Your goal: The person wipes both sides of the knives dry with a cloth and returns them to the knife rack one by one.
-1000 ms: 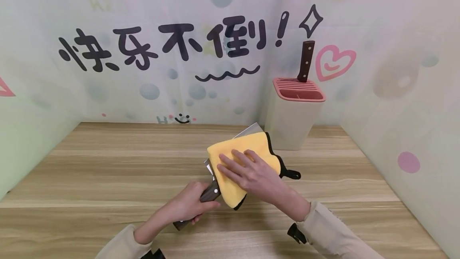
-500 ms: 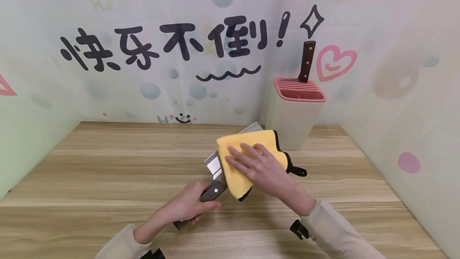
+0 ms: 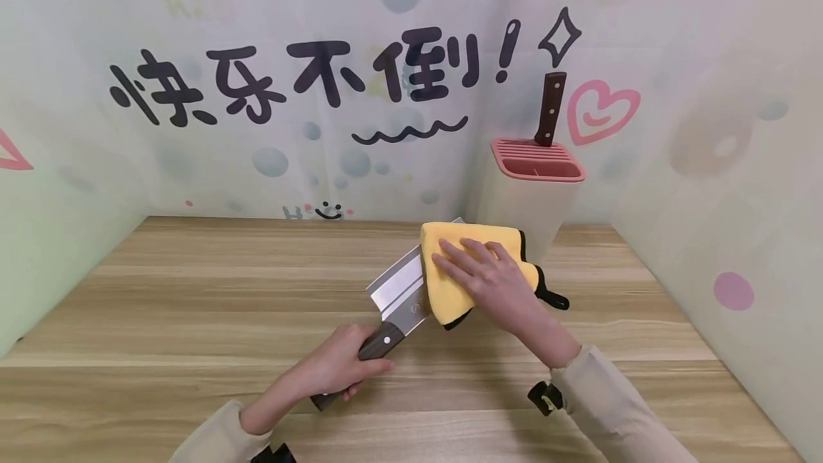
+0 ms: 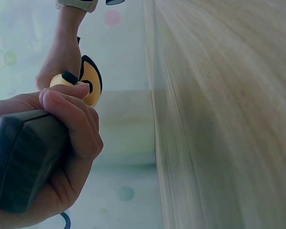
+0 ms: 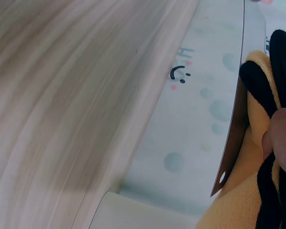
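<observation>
A person in pale sleeves [image 3: 611,395] holds a cleaver [image 3: 400,291] slantwise above the tabletop [image 3: 225,291], front-left of a white knife block [image 3: 524,216]. L hand [image 3: 337,363], farther from the block, has its fingers wrapped round the dark riveted handle [image 3: 381,343]; from there the blade slants up & R toward the block, its far end nr it, tho whether the two touch is hard to tell. R hand [image 3: 485,274], just in front of the block & a bit L of it, has its fingers laid over a yellow cloth [image 3: 444,299] w/ black trim; per the R wrist cam, the cloth is folded about the blade & pinched there. It covers most of the blade's outer part, on the block side; the shiny part nr the L hand shows bare. A black loop [image 3: 554,299] sticks out from the cloth's R side, in front of the block. Both wrist cams show cleaver & cloth up off the tabletop. The block has a pink slotted top [image 3: 524,150]; a brown knife handle [image 3: 550,109] w/ 3 rivets stands nearly upright in it. Bkgd: a printed backdrop [image 3: 386,198] behind the block, w/ black lettering to its upper L & a pink heart to its upper R.
</observation>
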`<action>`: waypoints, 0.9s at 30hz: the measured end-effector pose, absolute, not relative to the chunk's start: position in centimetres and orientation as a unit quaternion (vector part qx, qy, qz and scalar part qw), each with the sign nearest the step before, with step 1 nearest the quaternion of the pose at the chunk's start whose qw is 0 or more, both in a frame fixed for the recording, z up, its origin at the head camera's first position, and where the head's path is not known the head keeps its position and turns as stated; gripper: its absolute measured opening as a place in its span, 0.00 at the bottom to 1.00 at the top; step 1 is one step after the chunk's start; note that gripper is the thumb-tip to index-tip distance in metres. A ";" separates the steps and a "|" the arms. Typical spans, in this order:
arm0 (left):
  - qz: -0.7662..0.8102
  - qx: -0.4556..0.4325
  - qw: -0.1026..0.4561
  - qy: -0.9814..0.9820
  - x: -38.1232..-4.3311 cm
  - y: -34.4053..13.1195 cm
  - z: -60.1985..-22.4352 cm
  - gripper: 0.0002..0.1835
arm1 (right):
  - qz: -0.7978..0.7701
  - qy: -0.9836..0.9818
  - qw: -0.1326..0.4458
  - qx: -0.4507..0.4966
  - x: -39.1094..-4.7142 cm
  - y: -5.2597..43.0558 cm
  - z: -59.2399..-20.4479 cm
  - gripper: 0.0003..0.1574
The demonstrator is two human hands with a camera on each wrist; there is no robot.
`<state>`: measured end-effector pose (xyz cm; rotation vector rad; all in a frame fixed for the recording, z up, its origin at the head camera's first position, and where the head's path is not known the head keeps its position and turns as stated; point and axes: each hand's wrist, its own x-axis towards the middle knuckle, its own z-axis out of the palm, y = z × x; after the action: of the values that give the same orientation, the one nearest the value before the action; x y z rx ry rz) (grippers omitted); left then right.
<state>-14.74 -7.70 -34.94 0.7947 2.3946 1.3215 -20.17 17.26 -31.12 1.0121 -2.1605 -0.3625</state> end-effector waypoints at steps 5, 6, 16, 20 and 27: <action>0.459 0.276 0.146 0.832 -14.7 -7.8 -34.8 0.10 | -0.119 -0.843 0.362 0.380 -20.6 17.9 -31.0 0.33; 0.459 0.276 0.145 0.832 -14.7 -7.8 -34.8 0.10 | -0.114 -0.845 0.362 0.378 -20.6 18.1 -31.1 0.33; 0.458 0.274 0.142 0.834 -14.7 -7.8 -34.7 0.11 | -0.096 -0.867 0.349 0.343 -21.0 19.2 -31.4 0.34; 0.459 0.273 0.145 0.833 -14.7 -7.8 -34.7 0.11 | -0.093 -0.868 0.356 0.333 -21.0 19.3 -31.6 0.33; 0.455 0.272 0.148 0.835 -14.7 -7.6 -34.6 0.10 | -0.094 -0.870 0.356 0.328 -20.8 19.1 -31.6 0.32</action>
<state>-14.71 -7.61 -34.64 0.7812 2.4019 1.3075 -20.84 19.12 -31.57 0.8463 -2.2468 -0.2440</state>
